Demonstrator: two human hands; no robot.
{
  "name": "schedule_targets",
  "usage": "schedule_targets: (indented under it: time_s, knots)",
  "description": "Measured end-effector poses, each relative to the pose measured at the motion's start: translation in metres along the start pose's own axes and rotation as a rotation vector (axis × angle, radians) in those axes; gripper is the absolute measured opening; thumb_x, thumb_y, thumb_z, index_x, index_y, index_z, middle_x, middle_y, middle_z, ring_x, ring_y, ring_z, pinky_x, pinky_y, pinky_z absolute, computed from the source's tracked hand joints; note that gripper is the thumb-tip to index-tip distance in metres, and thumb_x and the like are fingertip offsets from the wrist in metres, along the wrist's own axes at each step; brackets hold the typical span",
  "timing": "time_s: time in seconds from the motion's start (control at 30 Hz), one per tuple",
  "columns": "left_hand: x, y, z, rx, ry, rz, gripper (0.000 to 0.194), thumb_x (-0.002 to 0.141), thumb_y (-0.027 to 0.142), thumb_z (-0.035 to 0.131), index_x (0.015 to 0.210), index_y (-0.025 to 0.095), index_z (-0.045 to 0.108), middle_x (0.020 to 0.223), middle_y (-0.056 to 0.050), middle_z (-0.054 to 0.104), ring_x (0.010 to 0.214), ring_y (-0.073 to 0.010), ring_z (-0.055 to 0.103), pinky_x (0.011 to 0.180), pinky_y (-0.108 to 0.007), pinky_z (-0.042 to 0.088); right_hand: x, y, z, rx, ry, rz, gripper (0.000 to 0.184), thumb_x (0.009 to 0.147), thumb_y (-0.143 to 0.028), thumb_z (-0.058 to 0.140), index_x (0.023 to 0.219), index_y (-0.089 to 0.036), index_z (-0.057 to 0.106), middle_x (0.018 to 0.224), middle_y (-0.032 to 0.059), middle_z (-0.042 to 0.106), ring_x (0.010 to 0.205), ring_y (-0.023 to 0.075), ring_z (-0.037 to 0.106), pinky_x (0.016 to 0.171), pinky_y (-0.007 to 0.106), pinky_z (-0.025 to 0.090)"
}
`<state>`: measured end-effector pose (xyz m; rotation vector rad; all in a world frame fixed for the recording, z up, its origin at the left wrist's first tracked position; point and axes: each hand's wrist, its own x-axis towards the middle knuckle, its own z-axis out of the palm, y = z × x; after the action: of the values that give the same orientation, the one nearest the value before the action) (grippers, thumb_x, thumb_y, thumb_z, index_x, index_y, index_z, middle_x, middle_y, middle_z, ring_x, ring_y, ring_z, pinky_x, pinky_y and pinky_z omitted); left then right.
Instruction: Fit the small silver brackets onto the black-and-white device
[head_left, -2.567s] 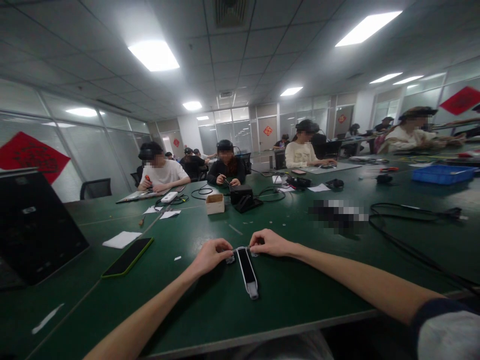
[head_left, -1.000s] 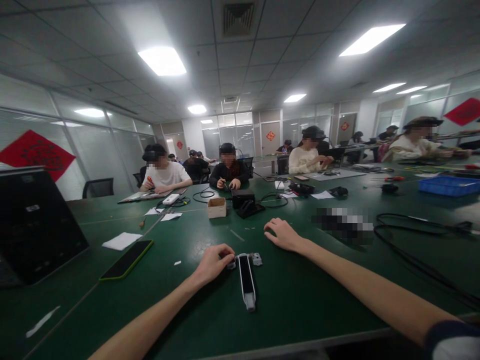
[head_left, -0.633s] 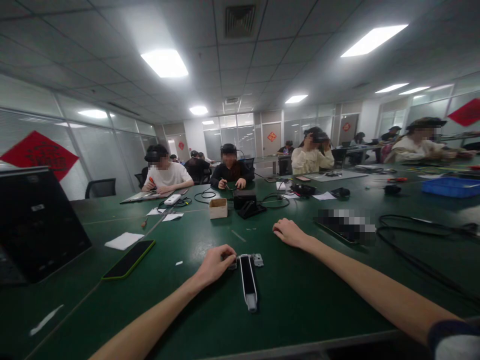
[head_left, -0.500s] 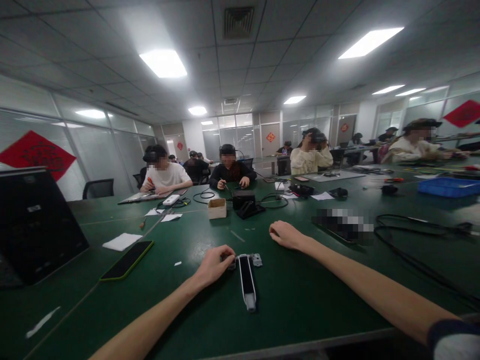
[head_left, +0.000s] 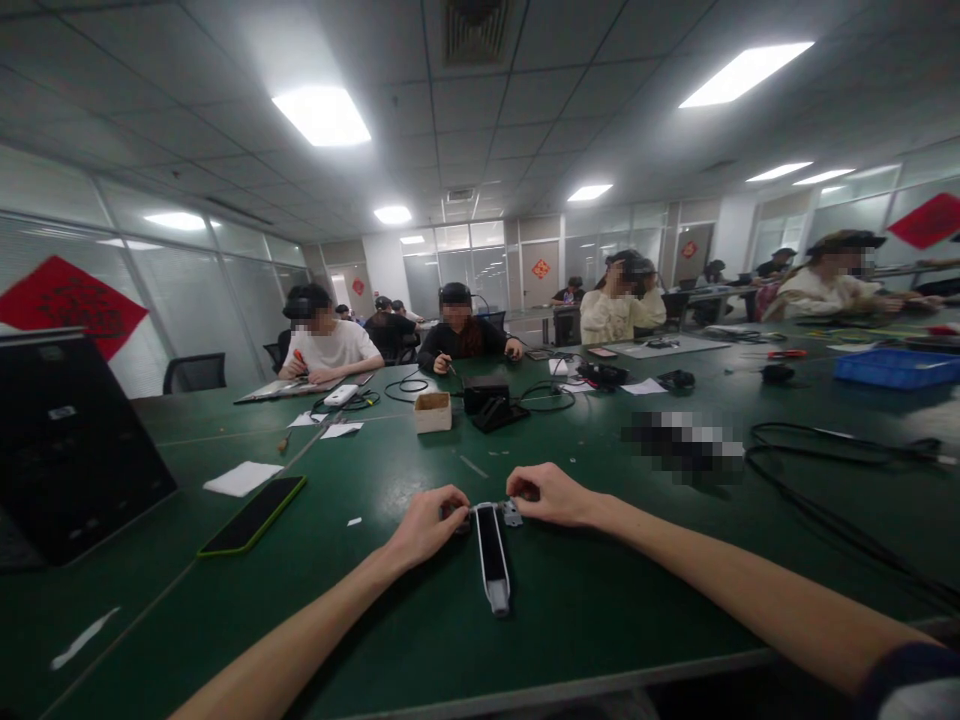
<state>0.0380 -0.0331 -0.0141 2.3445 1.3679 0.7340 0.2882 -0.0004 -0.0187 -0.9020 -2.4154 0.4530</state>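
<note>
In the head view, the slim dark, pale-rimmed part (head_left: 493, 560) lies at lower centre, probably light and stiff, easiest held by its side tabs (head_left: 513, 514). The left hand (head_left: 426, 524) seems to pinch one; the right hand (head_left: 553, 496), fingers narrowly curled, is at the other, grip unclear.

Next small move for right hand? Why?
Probably pinch the small grey metal-looking bracket with the right hand: its fingers are at it, contact unclear, and the left hand is at the opposite side of the long white-edged black piece.
</note>
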Motion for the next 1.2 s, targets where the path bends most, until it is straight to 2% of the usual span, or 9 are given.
schedule_targets:
  time_s: [0.37,0.77,1.2]
  knots:
    - [0.0004,-0.0035,0.0015,0.003,-0.011,0.019,0.022,0.084,0.03,0.05,0.09,0.017,0.067,0.082,-0.002,0.07,0.068,-0.0145,0.058,0.065,-0.025,0.044,-0.0007,0.001,0.0101,0.01,0.029,-0.042,0.013,0.081,-0.023,0.058,0.089,-0.015,0.065,0.081,0.0018,0.065,0.069,0.0123,0.057,0.064,0.023,0.045]
    - [-0.0002,-0.0016,-0.0002,0.007,-0.014,0.023,0.022,0.085,0.031,0.051,0.09,0.018,0.068,0.083,-0.002,0.069,0.068,-0.0144,0.058,0.063,-0.025,0.044,-0.0006,-0.0009,0.0086,0.004,0.014,-0.015,0.015,0.082,-0.027,0.06,0.089,-0.016,0.066,0.086,0.0023,0.065,0.073,0.0136,0.058,0.067,0.025,0.046]
    - [-0.0007,-0.0002,0.0005,0.011,-0.003,0.012,0.023,0.084,0.032,0.05,0.089,0.018,0.068,0.082,-0.001,0.07,0.067,-0.0146,0.058,0.063,-0.025,0.043,-0.0009,-0.0041,0.0084,-0.074,0.021,-0.042,0.018,0.088,-0.027,0.052,0.09,-0.018,0.067,0.095,0.0052,0.066,0.091,0.018,0.057,0.083,0.032,0.045]
